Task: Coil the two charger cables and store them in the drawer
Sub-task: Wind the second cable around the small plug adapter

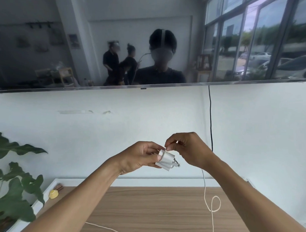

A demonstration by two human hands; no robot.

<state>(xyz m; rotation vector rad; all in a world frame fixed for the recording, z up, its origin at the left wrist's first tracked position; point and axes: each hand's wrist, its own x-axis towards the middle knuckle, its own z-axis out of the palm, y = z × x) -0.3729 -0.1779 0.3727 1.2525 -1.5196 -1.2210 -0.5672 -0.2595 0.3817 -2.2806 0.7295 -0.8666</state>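
Observation:
I hold both hands up in front of the white wall. My left hand (141,156) grips a white charger plug (166,160) with cable turns wound round it and metal prongs at its right end. My right hand (185,148) pinches the white cable (212,204) at the plug's upper edge. From under my right hand the cable hangs down, makes a small loop over the wooden top and runs off the bottom edge. Another stretch of white cable (103,227) lies on the wood at the lower left. No drawer is in view.
A wooden cabinet top (154,211) with a white frame lies below my arms. A small yellow object (53,194) sits at its left end, beside a leafy plant (11,189). A wall-mounted TV (151,46) hangs above, with a black cord (210,118) running down the wall.

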